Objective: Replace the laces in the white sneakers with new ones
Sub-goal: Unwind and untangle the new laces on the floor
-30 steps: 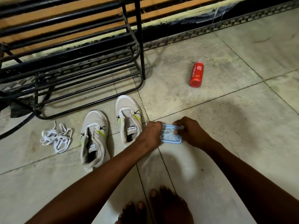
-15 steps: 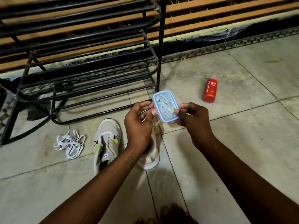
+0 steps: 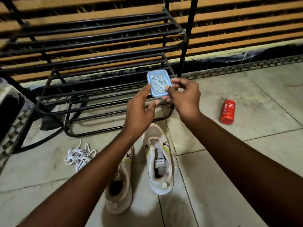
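Tiled floor (image 3: 246,161) is filling the lower frame, pale stone with dark grout lines. Black metal shoe rack (image 3: 98,46) is standing at the back, in front of a wall of orange slats; its lowest rail is sitting just beyond the shoes.

Two white sneakers, toes pointing toward the rack, are lying side by side on the floor with no laces in them. Right sneaker (image 3: 158,163) is showing in full, tongue and label exposed. Left sneaker (image 3: 120,185) is lying partly under the left forearm.

Left hand (image 3: 139,115) is reaching up to the small blue-rimmed box (image 3: 158,83), fingertips touching its left edge, fingers fairly straight, thumb stretched toward the other hand. Right hand (image 3: 184,95) is pinching the box's lower right corner, thumb on the lid, fingers curled behind. The box is being held in the air, above the sneakers and in front of the rack; pale coiled laces are showing through the clear lid.

Red bottle (image 3: 227,112) is lying on the floor, well right of the sneakers.

Loose white laces (image 3: 79,157) are sitting in a tangle on the floor, near the left sneaker.
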Tool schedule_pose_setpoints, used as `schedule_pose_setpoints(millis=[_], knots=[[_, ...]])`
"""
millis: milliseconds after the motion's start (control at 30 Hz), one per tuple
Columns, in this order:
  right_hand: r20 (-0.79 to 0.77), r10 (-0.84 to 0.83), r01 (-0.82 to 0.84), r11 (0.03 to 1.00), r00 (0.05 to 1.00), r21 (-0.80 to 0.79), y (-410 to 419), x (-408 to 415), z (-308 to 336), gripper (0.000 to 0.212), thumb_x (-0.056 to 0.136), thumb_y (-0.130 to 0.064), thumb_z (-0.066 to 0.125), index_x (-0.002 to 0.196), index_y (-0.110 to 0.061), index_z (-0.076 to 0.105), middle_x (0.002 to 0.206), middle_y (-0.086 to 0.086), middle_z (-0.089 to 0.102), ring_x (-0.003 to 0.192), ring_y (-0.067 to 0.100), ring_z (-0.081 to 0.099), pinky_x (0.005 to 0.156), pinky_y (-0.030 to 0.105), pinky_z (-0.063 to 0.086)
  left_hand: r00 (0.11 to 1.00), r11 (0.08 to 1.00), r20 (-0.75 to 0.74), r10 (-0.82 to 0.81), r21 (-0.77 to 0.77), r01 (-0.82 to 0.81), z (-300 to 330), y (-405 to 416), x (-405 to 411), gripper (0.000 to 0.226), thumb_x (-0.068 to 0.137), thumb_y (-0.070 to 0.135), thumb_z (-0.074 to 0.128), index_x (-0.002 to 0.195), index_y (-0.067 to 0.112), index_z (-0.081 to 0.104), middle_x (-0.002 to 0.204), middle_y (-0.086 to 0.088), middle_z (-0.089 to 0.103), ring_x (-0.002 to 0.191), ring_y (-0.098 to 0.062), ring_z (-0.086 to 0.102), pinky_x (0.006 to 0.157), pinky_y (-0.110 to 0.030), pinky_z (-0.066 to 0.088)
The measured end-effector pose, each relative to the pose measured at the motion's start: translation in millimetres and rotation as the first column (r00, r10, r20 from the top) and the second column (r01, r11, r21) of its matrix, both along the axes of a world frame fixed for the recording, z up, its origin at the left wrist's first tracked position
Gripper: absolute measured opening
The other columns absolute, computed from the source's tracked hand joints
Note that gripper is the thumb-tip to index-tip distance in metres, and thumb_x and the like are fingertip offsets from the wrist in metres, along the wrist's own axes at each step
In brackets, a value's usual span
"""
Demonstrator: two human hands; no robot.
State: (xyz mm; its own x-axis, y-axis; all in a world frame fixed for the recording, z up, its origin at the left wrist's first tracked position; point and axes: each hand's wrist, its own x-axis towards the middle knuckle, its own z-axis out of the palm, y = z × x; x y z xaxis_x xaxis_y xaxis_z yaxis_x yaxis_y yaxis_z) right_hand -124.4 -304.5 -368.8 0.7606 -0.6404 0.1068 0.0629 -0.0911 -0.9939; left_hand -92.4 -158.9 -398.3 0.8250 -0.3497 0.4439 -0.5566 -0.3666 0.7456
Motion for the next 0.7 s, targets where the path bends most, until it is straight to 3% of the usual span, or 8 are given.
schedule_pose_setpoints(millis=[100,167,300,367,433,533,633,700], knots=[[-0.046,-0.027,0.027,1.0,0.999,-0.013,-2.6,35.5,0.0,0.024,0.09,-0.002,0.071,0.114,-0.004,0.07,0.097,0.008,0.074,0.071,0.018,0.076,0.056,0.026,0.061,0.998,0.986,-0.012,-0.066,0.154,0.067,10.2,2.4,30.5,0.068,0.092,0.008,0.072,0.153,0.01,0.043,0.155,-0.006,0.049,0.142,-0.011,0.043,0.119,-0.033,0.036],[-0.062,-0.021,0.018,0.999,0.998,-0.042,-5.1,60.3,-3.1,0.025,0.09,-0.003,0.07,0.115,-0.004,0.07,0.1,0.009,0.074,0.077,0.019,0.076,0.062,0.033,0.064,0.992,0.968,-0.03,-0.121,0.219,0.124,18.0,2.8,48.8,0.073,0.089,0.006,0.073,0.154,0.009,0.041,0.156,-0.007,0.047,0.138,-0.005,0.039,0.118,-0.028,0.031],[-0.122,-0.033,0.017,0.991,0.992,-0.136,-13.6,96.4,-9.5,0.035,0.088,-0.006,0.074,0.122,-0.008,0.067,0.114,0.008,0.071,0.093,0.02,0.073,0.066,0.035,0.065,0.984,0.918,-0.098,-0.147,0.358,0.172,28.3,-2.3,77.0,0.075,0.089,0.013,0.073,0.156,0.017,0.038,0.159,-0.004,0.042,0.146,-0.02,0.037,0.124,-0.048,0.026],[-0.18,-0.031,0.003,0.988,0.983,-0.155,-17.2,109.5,-10.6,0.036,0.083,-0.007,0.077,0.117,-0.01,0.067,0.112,0.007,0.072,0.094,0.02,0.073,0.066,0.034,0.064,0.97,0.922,-0.195,-0.142,0.331,0.202,29.7,-4.4,87.1,0.079,0.092,0.015,0.071,0.16,0.02,0.032,0.16,-0.003,0.041,0.142,-0.02,0.04,0.119,-0.037,0.032],[-0.216,-0.02,-0.004,0.994,0.976,-0.111,-19.4,119.4,-12.9,0.029,0.081,-0.006,0.076,0.108,-0.011,0.066,0.109,0.007,0.072,0.093,0.021,0.074,0.063,0.033,0.064,0.939,0.933,-0.324,-0.113,0.29,0.212,30.1,-5.1,94.5,0.086,0.094,0.016,0.069,0.164,0.023,0.019,0.158,0.0,0.04,0.128,-0.012,0.047,0.101,-0.021,0.039],[-0.206,0.007,-0.016,0.999,0.979,-0.043,-21.0,127.0,-18.4,0.02,0.084,-0.004,0.067,0.103,-0.01,0.065,0.106,0.009,0.072,0.083,0.021,0.076,0.062,0.033,0.064,0.904,0.937,-0.417,-0.096,0.268,0.223,30.7,-7.2,102.0,0.089,0.096,0.015,0.066,0.165,0.027,0.011,0.158,0.0,0.041,0.109,-0.002,0.053,0.088,-0.022,0.042],[-0.196,0.033,-0.041,0.998,0.98,-0.04,-21.2,126.8,-18.3,0.015,0.088,-0.002,0.061,0.101,-0.008,0.066,0.101,0.009,0.073,0.074,0.017,0.077,0.065,0.035,0.064,0.89,0.924,-0.447,-0.088,0.297,0.24,33.6,-8.6,104.5,0.09,0.097,0.017,0.063,0.165,0.03,0.006,0.163,-0.006,0.035,0.134,-0.018,0.046,0.101,-0.027,0.036],[-0.194,0.037,-0.046,0.998,0.98,-0.04,-22.3,125.0,-16.5,0.017,0.089,0.0,0.06,0.104,-0.006,0.065,0.103,0.01,0.073,0.074,0.016,0.076,0.067,0.036,0.064,0.887,0.921,-0.451,-0.097,0.298,0.252,34.9,-10.6,104.5,0.09,0.098,0.017,0.062,0.165,0.031,0.004,0.164,-0.007,0.034,0.138,-0.021,0.041,0.102,-0.027,0.033]])
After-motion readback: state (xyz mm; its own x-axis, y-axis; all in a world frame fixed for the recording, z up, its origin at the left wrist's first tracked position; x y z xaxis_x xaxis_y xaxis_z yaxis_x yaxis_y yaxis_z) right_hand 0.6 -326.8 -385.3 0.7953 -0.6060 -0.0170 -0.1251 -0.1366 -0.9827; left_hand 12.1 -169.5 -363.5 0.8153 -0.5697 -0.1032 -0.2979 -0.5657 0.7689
